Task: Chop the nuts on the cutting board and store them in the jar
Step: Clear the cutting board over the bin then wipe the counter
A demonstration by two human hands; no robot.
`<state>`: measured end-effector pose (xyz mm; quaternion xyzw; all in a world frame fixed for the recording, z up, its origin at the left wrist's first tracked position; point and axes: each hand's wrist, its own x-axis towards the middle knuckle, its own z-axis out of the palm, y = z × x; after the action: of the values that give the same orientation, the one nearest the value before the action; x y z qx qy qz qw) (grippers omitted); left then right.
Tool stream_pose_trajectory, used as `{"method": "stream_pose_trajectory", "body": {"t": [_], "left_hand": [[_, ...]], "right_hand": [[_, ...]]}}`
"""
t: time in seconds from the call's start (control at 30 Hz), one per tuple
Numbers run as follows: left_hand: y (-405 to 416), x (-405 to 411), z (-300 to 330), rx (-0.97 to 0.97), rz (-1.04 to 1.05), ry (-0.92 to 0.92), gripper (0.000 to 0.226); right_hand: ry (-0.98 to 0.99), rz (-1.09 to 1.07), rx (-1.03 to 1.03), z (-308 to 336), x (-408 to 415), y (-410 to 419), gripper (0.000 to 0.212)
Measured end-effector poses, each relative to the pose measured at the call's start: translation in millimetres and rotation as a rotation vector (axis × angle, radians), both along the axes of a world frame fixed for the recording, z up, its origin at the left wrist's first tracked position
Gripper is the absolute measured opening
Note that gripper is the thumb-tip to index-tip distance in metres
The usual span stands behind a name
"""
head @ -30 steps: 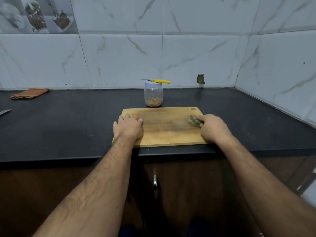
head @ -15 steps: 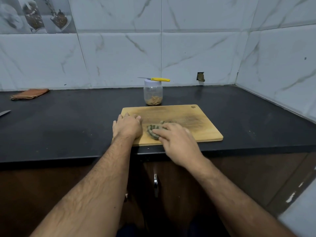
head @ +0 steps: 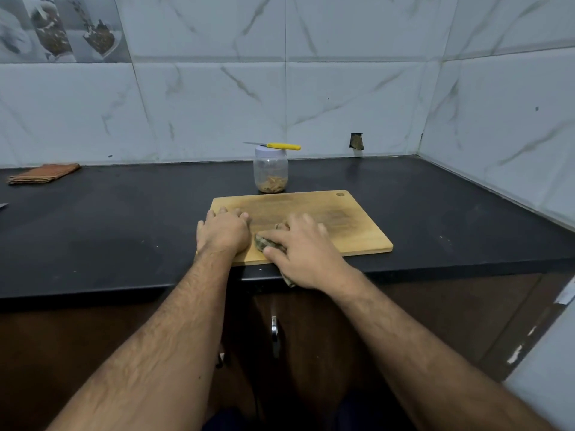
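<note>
A wooden cutting board (head: 348, 225) lies at the front edge of the black counter (head: 124, 225). My left hand (head: 222, 230) rests flat on the board's left end. My right hand (head: 306, 248) presses a crumpled greenish-brown cloth (head: 264, 242) onto the board's front middle, thumb and fingers curled over it; a bit of cloth hangs below the counter edge. Behind the board stands a clear jar (head: 270, 172) with chopped nuts at its bottom and a white lid. A yellow-handled knife (head: 277, 146) lies across the lid. No loose nuts show on the board.
An orange folded cloth (head: 42, 173) lies at the far left by the tiled wall. A metal blade tip (head: 3, 206) pokes in at the left frame edge. Brown cabinet doors with a metal handle (head: 273, 334) sit below the counter.
My right hand has swept the cloth from the board's right end leftward to its front middle, beside my left hand. My left hand has stayed in place.
</note>
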<state>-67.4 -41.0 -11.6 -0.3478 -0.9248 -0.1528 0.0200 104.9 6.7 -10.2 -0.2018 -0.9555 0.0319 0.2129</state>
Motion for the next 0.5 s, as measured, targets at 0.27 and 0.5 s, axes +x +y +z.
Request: {"method": "stream_pose_trajectory", "body": {"t": [0.27, 0.5], "left_hand": [[-0.8, 0.6, 0.3, -0.011, -0.034, -0.012, 0.047], [-1.7, 2.9, -1.6, -0.032, -0.029, -0.020, 0.049]], "right_hand": [[-0.010, -0.131, -0.242, 10.8, 54.4, 71.5, 0.036], [-0.108, -0.443, -0.319, 18.8, 35.2, 120.2, 0.035]]}}
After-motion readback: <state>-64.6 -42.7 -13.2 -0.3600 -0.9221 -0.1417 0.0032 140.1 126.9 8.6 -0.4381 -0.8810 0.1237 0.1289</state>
